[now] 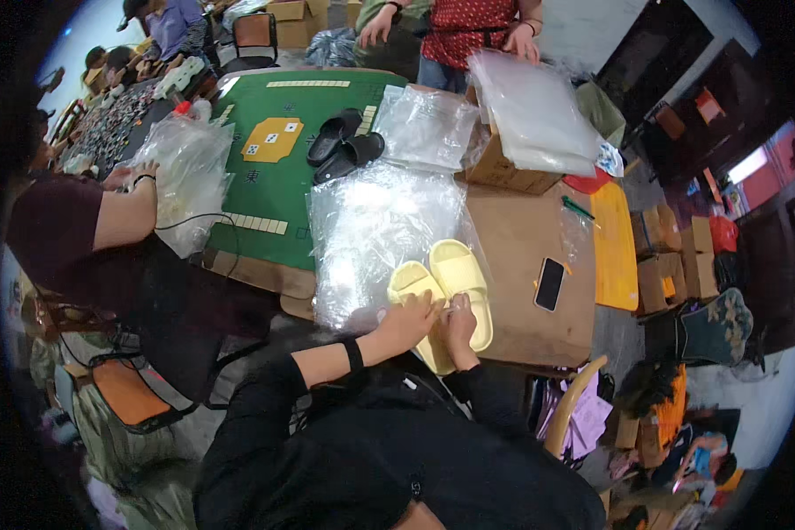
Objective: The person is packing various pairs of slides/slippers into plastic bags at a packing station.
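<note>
A pair of pale yellow slippers lies side by side near the table's front edge, toes pointing away from me. My left hand rests over the strap of the left yellow slipper, fingers bent and closed on it. My right hand is closed at the inner edges where the two slippers meet, touching the right yellow slipper. What sits between its fingertips is hidden. Under and beyond the slippers spreads a stack of clear plastic bags. My left wrist wears a black band.
Black slippers lie on a green mat. More clear bags top a cardboard box at the far right. A phone lies right of me. One person sits at left handling bags; another stands across the table.
</note>
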A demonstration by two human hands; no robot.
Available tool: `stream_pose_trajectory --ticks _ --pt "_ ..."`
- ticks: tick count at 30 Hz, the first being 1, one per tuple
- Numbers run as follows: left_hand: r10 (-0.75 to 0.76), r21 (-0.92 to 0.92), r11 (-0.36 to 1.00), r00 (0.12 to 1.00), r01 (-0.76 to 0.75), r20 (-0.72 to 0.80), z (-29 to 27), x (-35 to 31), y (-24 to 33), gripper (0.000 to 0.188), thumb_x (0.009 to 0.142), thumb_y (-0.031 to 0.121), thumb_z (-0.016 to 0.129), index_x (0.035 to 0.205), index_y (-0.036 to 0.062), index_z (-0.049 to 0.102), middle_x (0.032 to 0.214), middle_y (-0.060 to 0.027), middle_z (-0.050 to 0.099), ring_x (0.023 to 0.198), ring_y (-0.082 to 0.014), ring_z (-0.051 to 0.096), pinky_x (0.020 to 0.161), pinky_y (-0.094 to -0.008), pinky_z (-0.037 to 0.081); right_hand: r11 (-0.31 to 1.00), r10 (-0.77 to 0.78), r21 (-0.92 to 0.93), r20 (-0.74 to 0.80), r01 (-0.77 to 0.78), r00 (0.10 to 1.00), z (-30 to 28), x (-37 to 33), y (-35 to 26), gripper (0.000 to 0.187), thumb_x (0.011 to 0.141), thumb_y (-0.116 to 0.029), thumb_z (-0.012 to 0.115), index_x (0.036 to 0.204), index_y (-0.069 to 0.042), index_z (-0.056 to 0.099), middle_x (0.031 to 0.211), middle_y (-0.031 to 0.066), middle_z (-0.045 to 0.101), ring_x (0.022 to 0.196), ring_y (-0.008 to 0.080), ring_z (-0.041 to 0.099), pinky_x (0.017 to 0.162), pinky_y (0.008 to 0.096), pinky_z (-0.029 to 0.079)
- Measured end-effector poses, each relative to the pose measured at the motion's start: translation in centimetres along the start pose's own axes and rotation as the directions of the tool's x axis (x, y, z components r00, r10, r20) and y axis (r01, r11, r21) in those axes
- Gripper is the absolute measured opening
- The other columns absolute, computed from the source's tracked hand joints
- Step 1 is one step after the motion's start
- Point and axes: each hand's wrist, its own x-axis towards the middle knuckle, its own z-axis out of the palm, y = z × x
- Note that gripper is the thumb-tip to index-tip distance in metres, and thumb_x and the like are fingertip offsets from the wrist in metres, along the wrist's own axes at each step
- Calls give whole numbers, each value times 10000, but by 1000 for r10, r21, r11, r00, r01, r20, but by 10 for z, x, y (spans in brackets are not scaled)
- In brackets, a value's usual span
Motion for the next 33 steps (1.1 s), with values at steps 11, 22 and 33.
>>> stream_pose_trajectory --ticks 11,22,33 --pt "410 -535 692 874 -485 -261 -3 -4 52 518 796 56 546 1291 142 422 995 -103 499 827 -239 545 679 -323 483 999 -16 38 96 12 995 12 75 -18 180 704 -108 608 840 -2 554 938 209 537 814 366 545 639 394 447" --pt "-364 -780 623 863 -53 -350 -16 -3 -8 378 806 -19 460 1175 30 525 926 -124 596 799 -223 594 707 -298 486 105 -227 462 873 -881 431 -43 25 -26 485 806 -39 536 1265 -16 381 1046 69 563 1014 186 523 871 284 415" --pt "-13 -391 875 793 -286 -610 -58 -23 -82 383 841 125 540 1211 44 486 1235 -148 421 1092 -280 454 910 -357 405 616 47 589 636 -524 770 -45 111 -123 250 932 -190 428 962 13 572 818 84 592 750 185 555 666 289 446"
